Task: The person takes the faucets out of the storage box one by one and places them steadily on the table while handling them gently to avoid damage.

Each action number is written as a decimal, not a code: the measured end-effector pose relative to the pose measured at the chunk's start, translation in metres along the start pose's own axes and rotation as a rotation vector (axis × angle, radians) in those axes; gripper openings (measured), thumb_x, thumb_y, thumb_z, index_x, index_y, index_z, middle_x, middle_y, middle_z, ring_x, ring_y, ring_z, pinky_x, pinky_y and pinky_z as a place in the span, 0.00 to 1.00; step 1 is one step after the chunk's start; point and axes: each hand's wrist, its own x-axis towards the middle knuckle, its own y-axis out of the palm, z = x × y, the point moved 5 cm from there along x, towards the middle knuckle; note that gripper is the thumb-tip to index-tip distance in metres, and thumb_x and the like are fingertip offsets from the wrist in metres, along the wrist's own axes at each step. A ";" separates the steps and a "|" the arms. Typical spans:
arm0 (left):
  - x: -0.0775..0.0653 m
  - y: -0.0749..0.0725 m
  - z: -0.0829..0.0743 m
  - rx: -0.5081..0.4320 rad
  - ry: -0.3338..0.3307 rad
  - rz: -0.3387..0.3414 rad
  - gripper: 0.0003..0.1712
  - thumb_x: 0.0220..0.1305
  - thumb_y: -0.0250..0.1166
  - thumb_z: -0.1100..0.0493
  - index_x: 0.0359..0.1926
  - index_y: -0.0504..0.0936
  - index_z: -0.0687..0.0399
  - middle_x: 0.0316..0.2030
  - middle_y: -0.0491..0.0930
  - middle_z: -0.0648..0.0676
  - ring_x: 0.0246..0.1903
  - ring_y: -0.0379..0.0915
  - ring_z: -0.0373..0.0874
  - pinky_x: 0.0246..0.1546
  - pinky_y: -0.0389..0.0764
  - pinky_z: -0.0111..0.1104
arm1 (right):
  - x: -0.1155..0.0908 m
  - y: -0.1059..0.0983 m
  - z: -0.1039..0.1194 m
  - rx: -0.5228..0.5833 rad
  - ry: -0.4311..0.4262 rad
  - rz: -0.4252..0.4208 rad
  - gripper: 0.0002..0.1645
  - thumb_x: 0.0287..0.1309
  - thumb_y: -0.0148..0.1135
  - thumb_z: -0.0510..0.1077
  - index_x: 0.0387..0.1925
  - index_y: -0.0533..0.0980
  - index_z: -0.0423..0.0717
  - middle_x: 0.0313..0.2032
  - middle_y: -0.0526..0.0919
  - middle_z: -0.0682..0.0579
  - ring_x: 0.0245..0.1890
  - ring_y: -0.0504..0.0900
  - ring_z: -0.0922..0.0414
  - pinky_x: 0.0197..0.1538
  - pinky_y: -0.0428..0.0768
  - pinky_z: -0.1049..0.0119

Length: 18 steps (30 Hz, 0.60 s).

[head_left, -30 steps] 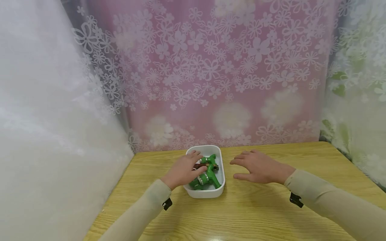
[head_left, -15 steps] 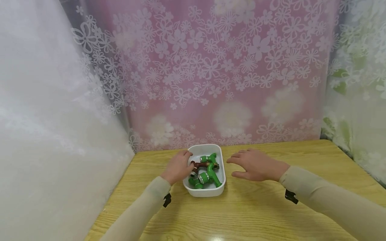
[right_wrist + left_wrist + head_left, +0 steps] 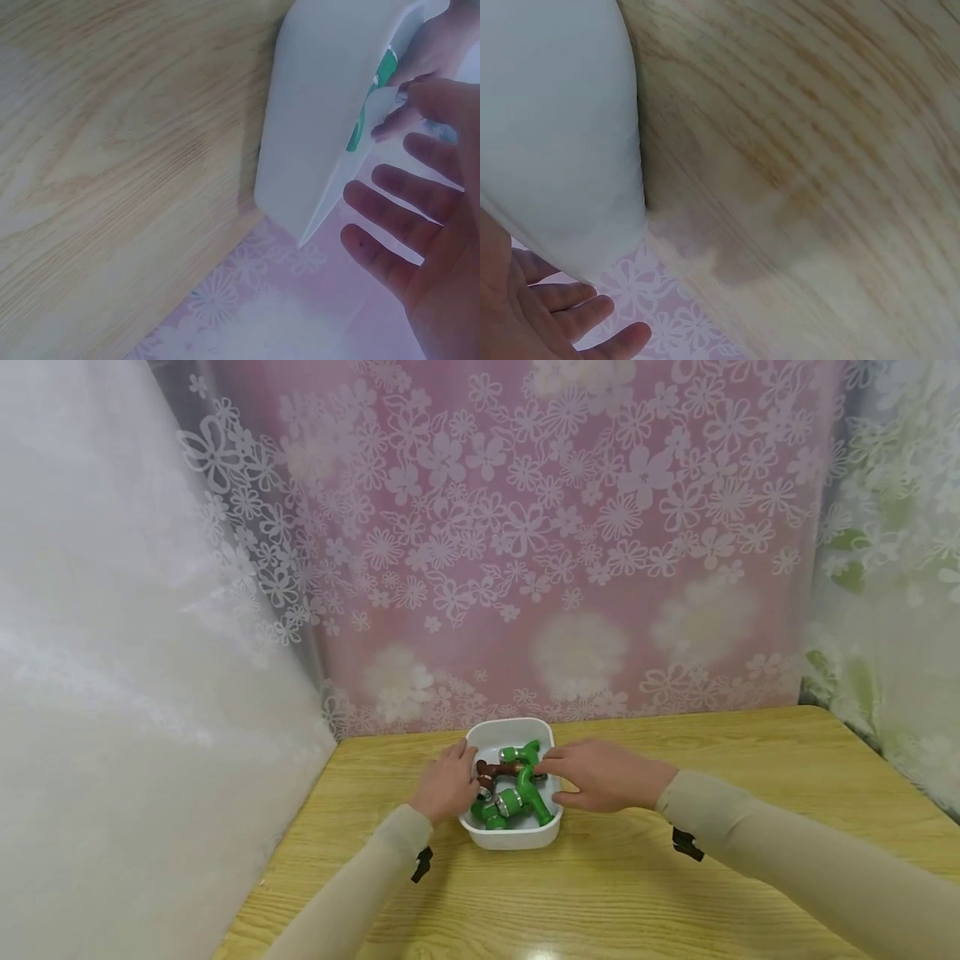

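we see the tub (image 3: 512, 841) on the table (image 3: 600, 893), toward its far edge, with green taps (image 3: 531, 797) and a brown tap (image 3: 504, 769) lying at different angles inside. the left hand (image 3: 445, 783) is at the tub's left rim; the right hand (image 3: 603, 777) is at the right rim, fingers (image 3: 394, 217) reaching in over it beside the taps. in the right wrist view we find those fingers spread apart, clamped on nothing, and the left ones look apart too; we cannot tell whether the right fingertips touch a tap. we judge the tub to be light, stiff plastic with smooth, rather slippery walls, so we would take it by the rim midway along both long sides, keeping it level, since the loose taps could slide and shift the balance. the taps look hard and rigid, and we expect them to be compact, fairly weighty for their size and not fragile. their glossy bodies may slip, so we would pinch one round the body near its metal collar, lifting the upper green one clear of the brown one, as they lie close enough to catch.
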 end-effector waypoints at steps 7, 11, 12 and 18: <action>0.000 0.002 -0.001 -0.019 -0.015 -0.005 0.30 0.72 0.56 0.53 0.72 0.67 0.56 0.77 0.57 0.61 0.73 0.59 0.58 0.66 0.69 0.57 | 0.022 -0.001 0.013 0.015 -0.035 0.069 0.29 0.67 0.63 0.56 0.65 0.75 0.53 0.59 0.81 0.53 0.56 0.82 0.55 0.57 0.82 0.54; 0.000 0.005 0.000 -0.035 -0.017 -0.019 0.29 0.72 0.55 0.54 0.71 0.68 0.56 0.77 0.56 0.61 0.73 0.59 0.57 0.66 0.69 0.57 | 0.034 0.002 0.018 0.028 -0.020 0.124 0.30 0.66 0.64 0.56 0.66 0.74 0.55 0.62 0.80 0.55 0.58 0.81 0.57 0.58 0.81 0.55; 0.000 0.005 0.000 -0.038 -0.016 -0.023 0.29 0.72 0.55 0.54 0.71 0.68 0.56 0.77 0.56 0.61 0.73 0.59 0.57 0.66 0.69 0.57 | 0.037 0.004 0.019 0.030 -0.015 0.140 0.30 0.66 0.65 0.56 0.67 0.74 0.56 0.62 0.79 0.55 0.59 0.80 0.57 0.59 0.81 0.56; -0.002 0.004 -0.003 -0.037 -0.017 -0.021 0.28 0.73 0.55 0.54 0.71 0.68 0.57 0.77 0.56 0.61 0.74 0.58 0.57 0.65 0.71 0.57 | 0.051 0.022 0.021 0.020 -0.008 0.210 0.30 0.64 0.66 0.56 0.66 0.74 0.57 0.61 0.80 0.57 0.58 0.80 0.60 0.59 0.81 0.57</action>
